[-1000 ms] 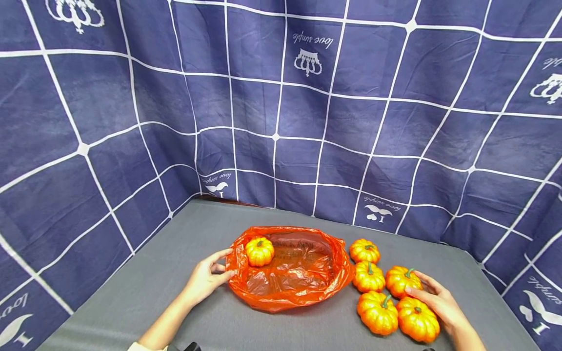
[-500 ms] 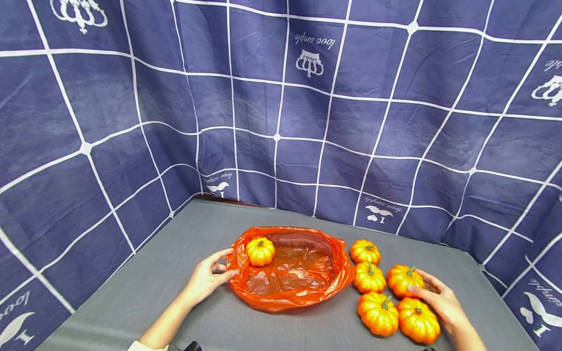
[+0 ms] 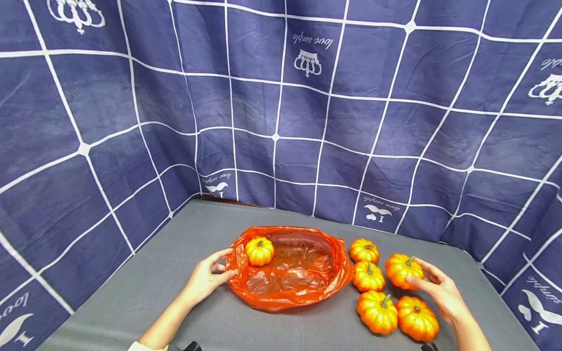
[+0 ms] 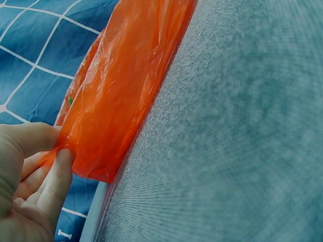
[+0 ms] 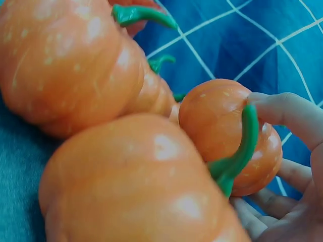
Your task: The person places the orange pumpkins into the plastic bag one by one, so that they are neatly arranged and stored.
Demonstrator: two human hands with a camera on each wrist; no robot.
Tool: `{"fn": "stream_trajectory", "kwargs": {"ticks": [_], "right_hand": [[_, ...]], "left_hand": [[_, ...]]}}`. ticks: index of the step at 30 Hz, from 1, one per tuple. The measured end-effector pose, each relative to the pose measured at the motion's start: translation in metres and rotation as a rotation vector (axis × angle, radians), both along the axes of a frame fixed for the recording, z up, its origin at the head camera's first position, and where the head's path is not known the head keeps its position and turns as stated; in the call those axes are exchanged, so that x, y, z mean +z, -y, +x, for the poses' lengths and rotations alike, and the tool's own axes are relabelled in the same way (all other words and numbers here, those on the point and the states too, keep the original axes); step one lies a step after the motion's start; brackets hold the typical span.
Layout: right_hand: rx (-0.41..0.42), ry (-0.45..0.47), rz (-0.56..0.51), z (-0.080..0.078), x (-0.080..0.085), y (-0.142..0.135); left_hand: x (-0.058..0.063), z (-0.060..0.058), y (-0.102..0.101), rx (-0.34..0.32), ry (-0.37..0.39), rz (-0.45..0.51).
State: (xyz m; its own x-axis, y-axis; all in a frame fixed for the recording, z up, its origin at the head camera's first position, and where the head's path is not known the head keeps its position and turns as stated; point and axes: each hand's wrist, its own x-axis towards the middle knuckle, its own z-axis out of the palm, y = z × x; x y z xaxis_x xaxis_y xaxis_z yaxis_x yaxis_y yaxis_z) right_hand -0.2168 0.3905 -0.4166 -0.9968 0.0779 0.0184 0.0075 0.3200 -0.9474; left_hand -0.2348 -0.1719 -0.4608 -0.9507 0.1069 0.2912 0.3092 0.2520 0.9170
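My left hand [image 3: 205, 278] pinches the left rim of a red plastic bag [image 3: 281, 304], which lies with its mouth spread wide. Inside the bag, against its left side, sits one small orange pumpkin [image 3: 260, 251]. At the right, my right hand [image 3: 441, 290] grips another small pumpkin [image 3: 401, 271] with a green stem, thumb on the near side and fingers behind. In the right wrist view the held pumpkin [image 5: 222, 126] is partly covered by a nearer one [image 5: 136, 181]. The left wrist view shows thumb and fingers [image 4: 63, 166] pinching the bag's edge [image 4: 121, 91].
Between the bag and my right hand stand several more pumpkins: a back one [image 3: 364, 250], a middle one [image 3: 368, 276] beside the bag, and two in front, one left [image 3: 377, 313] and one right [image 3: 417, 319]. A blue curtain [image 3: 254, 107] with white lines encloses the grey table [image 3: 175, 253].
My right hand has raised its pumpkin slightly, opening a gap above the front right pumpkin. The left hand and the bag stay where they were.
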Motion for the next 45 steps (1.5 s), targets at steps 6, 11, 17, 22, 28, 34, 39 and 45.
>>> {"fn": "stream_trajectory", "kwargs": {"ticks": [6,11,17,22,28,34,39,45], "right_hand": [[0.038,-0.075,0.019,-0.002,0.009,0.009],[0.063,-0.135,0.015,-0.003,0.016,0.019],[0.09,-0.16,-0.016,-0.005,0.022,0.031],[0.108,-0.169,-0.076,-0.009,0.026,0.046],[0.114,-0.171,-0.075,-0.015,0.03,0.065],[0.127,-0.157,-0.041,-0.02,0.034,0.081],[0.162,-0.195,-0.061,-0.022,0.035,0.093],[0.211,-0.193,-0.094,-0.023,0.035,0.106]], "left_hand": [[-0.001,0.001,0.0,0.007,-0.008,-0.011],[-0.001,0.001,0.0,0.006,-0.008,-0.013],[0.0,0.0,0.001,0.0,0.009,0.004],[-0.002,-0.001,0.001,0.003,0.008,-0.002],[-0.002,-0.001,0.0,0.005,-0.01,-0.022],[-0.001,0.0,0.0,-0.001,-0.006,-0.021],[-0.001,0.0,0.0,-0.011,-0.007,-0.01],[-0.002,-0.001,0.001,-0.008,-0.011,-0.004]]}}
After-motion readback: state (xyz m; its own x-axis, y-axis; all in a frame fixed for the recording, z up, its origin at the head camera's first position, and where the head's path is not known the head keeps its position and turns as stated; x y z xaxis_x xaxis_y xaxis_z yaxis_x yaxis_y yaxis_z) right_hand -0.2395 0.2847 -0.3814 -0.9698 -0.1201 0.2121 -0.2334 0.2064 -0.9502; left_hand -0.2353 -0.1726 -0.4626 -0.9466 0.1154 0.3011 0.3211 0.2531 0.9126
